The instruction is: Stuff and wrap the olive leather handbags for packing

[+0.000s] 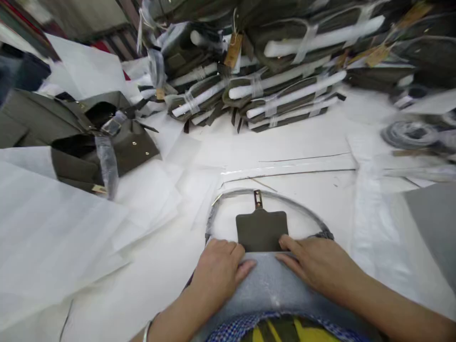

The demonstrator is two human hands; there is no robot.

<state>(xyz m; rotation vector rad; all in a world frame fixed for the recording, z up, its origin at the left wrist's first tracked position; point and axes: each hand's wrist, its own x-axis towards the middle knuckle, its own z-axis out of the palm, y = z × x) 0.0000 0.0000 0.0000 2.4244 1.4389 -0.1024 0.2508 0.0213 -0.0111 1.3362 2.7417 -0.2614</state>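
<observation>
A handbag (274,280) lies directly in front of me, its near surface pale grey. Beyond its top edge extend a dark olive flap tab (261,231) with a metal clasp (258,198) and a curved handle (299,203) in clear wrap. My left hand (220,266) grips the top edge left of the tab, fingers curled over and thumb on the near side. On the right, my right hand (315,261) pinches the same edge, one digit touching the tab's corner. Both palms are hidden.
Wrapped olive bags (285,80) with white padded handles are stacked at the back. More olive bags (117,133) lie at left, beside white paper sheets (53,228). A coiled roll (409,134) and a grey sheet (436,223) are at right on the white table (160,270).
</observation>
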